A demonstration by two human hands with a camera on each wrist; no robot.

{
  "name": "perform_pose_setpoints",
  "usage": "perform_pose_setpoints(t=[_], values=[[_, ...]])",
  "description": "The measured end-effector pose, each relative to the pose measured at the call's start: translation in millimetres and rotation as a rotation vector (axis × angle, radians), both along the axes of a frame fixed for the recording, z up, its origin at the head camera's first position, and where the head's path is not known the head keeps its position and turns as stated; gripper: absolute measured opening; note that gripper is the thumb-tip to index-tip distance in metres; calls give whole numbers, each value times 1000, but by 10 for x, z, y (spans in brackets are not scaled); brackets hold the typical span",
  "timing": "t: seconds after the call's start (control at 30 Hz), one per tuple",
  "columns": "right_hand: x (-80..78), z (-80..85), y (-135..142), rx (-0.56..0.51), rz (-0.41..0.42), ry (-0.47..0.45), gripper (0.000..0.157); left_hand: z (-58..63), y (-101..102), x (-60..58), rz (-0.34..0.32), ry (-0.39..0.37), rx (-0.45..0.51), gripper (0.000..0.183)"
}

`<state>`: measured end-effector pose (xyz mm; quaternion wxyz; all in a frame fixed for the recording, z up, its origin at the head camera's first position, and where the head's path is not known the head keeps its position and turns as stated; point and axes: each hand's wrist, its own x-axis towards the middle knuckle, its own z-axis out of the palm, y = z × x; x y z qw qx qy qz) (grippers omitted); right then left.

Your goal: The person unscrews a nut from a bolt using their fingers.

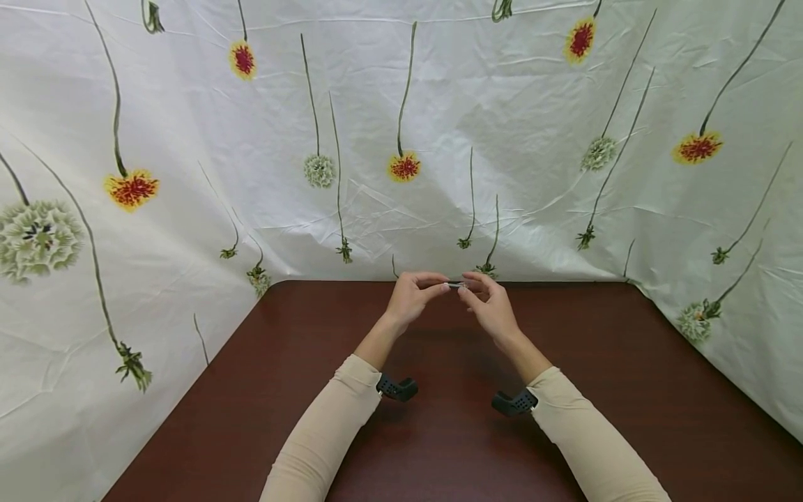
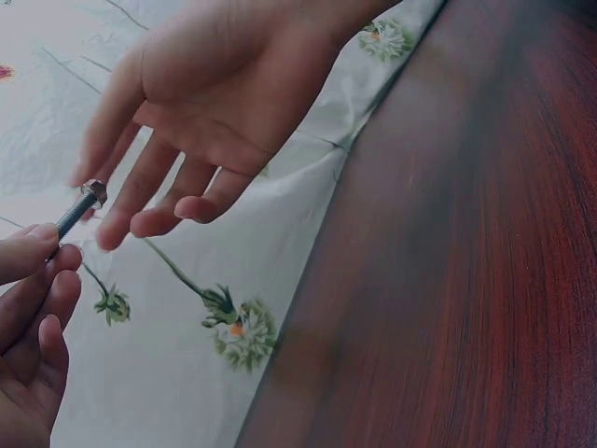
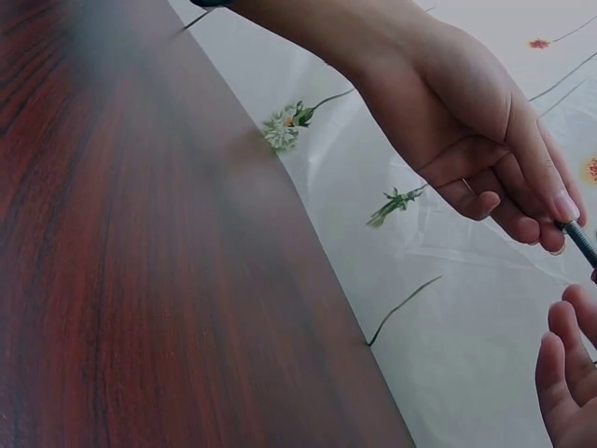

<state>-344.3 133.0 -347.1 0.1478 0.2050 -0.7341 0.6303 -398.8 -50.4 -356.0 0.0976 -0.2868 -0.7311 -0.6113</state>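
A small metal bolt with a threaded shank and a shiny hexagonal end is held up between both hands, near the far edge of the table. My left hand pinches the shank between thumb and fingertips; the left wrist view shows this hand at its lower left. At the hexagonal end, my right hand has its thumb and forefinger tips closing on the metal, its other fingers spread loosely. In the right wrist view the left thumb lies against the bolt, whose far end is cut off by the frame.
A dark reddish-brown wooden table lies below the hands. Behind it and along both sides hangs a white cloth printed with flowers. Dark bands with protruding parts sit on both wrists, over beige sleeves.
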Motion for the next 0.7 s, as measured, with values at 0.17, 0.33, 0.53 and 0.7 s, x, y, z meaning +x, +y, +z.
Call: perform_pose_setpoints(t=[0.17, 0.33, 0.53, 0.7], values=[[-6, -10, 1, 20, -16, 17, 24, 21, -10, 18, -16, -15, -4, 20], [-3, -7, -3, 4, 8, 22, 34, 132, -28, 151, -33, -8, -26, 22], [-17, -26, -4, 9, -21, 5, 26, 71, -18, 84, -17, -17, -16, 19], [-106, -96, 18, -6, 1, 42, 28, -6, -8, 0, 4, 1, -12, 19]])
